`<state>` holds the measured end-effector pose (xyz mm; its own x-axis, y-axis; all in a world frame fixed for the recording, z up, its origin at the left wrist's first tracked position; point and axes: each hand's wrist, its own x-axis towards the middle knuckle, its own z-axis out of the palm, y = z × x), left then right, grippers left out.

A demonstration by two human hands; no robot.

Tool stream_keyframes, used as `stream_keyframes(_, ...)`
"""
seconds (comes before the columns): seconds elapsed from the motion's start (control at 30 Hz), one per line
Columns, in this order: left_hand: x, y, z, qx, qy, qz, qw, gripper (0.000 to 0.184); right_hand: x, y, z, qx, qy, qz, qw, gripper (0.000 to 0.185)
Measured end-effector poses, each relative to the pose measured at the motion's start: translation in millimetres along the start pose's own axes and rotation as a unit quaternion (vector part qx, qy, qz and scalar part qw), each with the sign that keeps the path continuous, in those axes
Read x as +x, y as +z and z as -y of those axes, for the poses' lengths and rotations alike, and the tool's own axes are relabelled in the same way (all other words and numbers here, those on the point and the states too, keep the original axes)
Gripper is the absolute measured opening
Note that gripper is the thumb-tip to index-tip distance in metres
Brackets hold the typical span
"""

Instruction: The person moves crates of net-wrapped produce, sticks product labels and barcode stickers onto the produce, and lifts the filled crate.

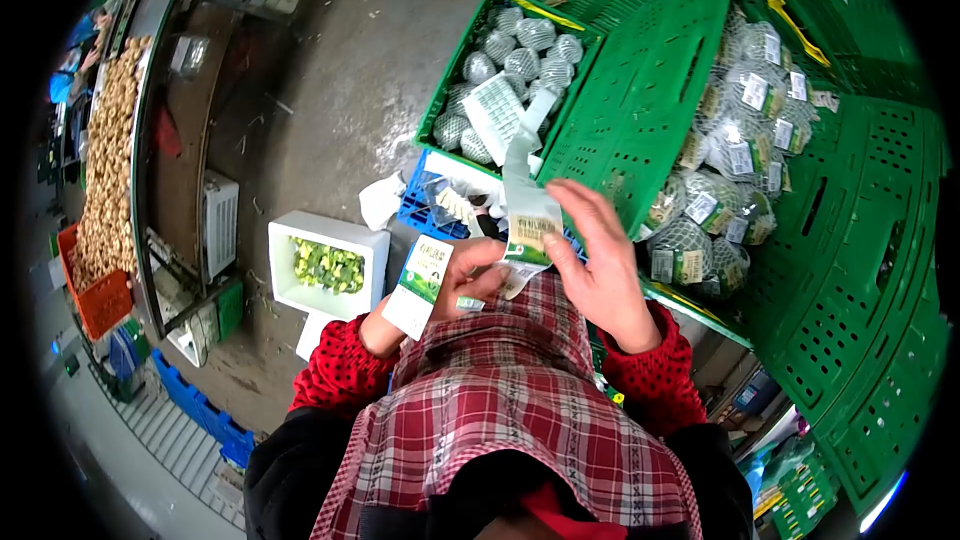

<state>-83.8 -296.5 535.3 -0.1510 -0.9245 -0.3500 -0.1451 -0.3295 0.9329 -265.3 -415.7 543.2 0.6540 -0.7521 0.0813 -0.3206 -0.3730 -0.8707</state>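
A strip of printed labels point(534, 212) rises from the crate of netted produce and runs between my hands. My right hand point(605, 265) grips it at the right edge, with the thumb on its printed face and the fingers stretched beside it. The curled fingers of my left hand point(470, 268) pinch its lower left edge. A separate white and green label point(420, 285) lies across the back of my left hand, near the wrist. On one left finger sits a small pale label piece or band point(470, 304). My left fingertips are partly hidden.
White-netted round items fill a green crate point(440, 120) ahead. Bagged, labelled ones point(745, 155) lie in a larger green crate point(640, 90) at right. A white foam box point(280, 250) holds green vegetables point(328, 266). Beyond a metal frame, many small tan round items point(112, 155) cover a surface.
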Motion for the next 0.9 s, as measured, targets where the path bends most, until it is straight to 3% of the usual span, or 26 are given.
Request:
stream_keyframes(0.03, -11, -3, 1, 0.007, -0.013, -0.003, 1.0, 0.021, -1, 12, 0, 0.027, 0.004, 0.034, 0.999, 0.036)
stream_keyframes(0.07, -22, -6, 1, 0.014, -0.025, -0.007, 1.0, 0.022, -3, 19, 3, 0.106, 0.068, 0.109, 0.986, 0.033)
stream_keyframes(0.1, -35, -8, 7, 0.035, -0.012, -0.034, 0.999, 0.023, -6, 30, 2, 0.17, 0.129, 0.187, 0.959, 0.031)
stream_keyframes(0.17, -68, -12, 18, 0.048, -0.023, -0.069, 0.996, 0.029, -12, 56, 9, 0.272, 0.199, 0.246, 0.909, 0.025)
stream_keyframes(0.23, -90, -8, 29, 0.019, 0.023, -0.174, 0.984, 0.022, -14, 84, 11, 0.385, 0.223, 0.322, 0.835, 0.023)
stream_keyframes(0.3, -105, -13, 27, 0.134, 0.015, -0.213, 0.968, 0.027, -6, 109, 17, 0.315, 0.177, 0.29, 0.886, 0.023)
stream_keyframes(0.33, -114, -18, 26, 0.104, 0.003, -0.196, 0.975, 0.028, 0, 126, 6, 0.206, 0.069, 0.224, 0.95, 0.023)
stream_keyframes(0.37, -124, -23, 28, 0.072, -0.006, -0.178, 0.981, 0.029, 13, 147, -10, 0.154, -0.029, 0.155, 0.975, 0.024)
stream_keyframes(0.43, -141, -23, 20, -0.07, -0.033, -0.201, 0.977, 0.028, 29, 186, -40, 0.098, -0.057, 0.168, 0.979, 0.024)
stream_keyframes(0.5, -161, -22, 15, -0.17, -0.032, -0.26, 0.95, 0.032, 12, 233, -85, 0.034, 0.103, 0.312, 0.944, 0.031)
stream_keyframes(0.57, -180, -25, 22, -0.196, -0.018, -0.292, 0.936, 0.035, -76, 288, -176, -0.034, 0.104, 0.451, 0.886, 0.035)
stream_keyframes(0.6, -185, -27, 31, -0.179, -0.019, -0.298, 0.937, 0.035, -97, 282, -175, -0.033, 0.105, 0.456, 0.883, 0.035)
stream_keyframes(0.7, -179, -20, 64, -0.154, -0.044, -0.288, 0.944, 0.033, -151, 251, -156, 0.011, 0.19, 0.621, 0.76, 0.036)
stream_keyframes(0.77, -162, -5, 88, -0.106, -0.061, -0.285, 0.951, 0.026, -136, 241, -150, -0.083, 0.222, 0.53, 0.814, 0.034)
stream_keyframes(0.8, -154, 3, 103, -0.132, -0.049, -0.296, 0.945, 0.022, -119, 242, -158, -0.038, 0.245, 0.455, 0.855, 0.034)
stream_keyframes(0.83, -145, 10, 118, -0.156, -0.034, -0.307, 0.938, 0.019, -96, 245, -174, -0.003, 0.204, 0.387, 0.899, 0.037)
stream_keyframes(0.87, -136, 15, 133, -0.165, -0.045, -0.322, 0.931, 0.015, -68, 250, -176, 0.056, 0.257, 0.354, 0.897, 0.038)
stream_keyframes(0.9, -127, 16, 145, -0.175, -0.056, -0.335, 0.924, 0.011, -29, 249, -163, 0.087, 0.321, 0.353, 0.875, 0.025)
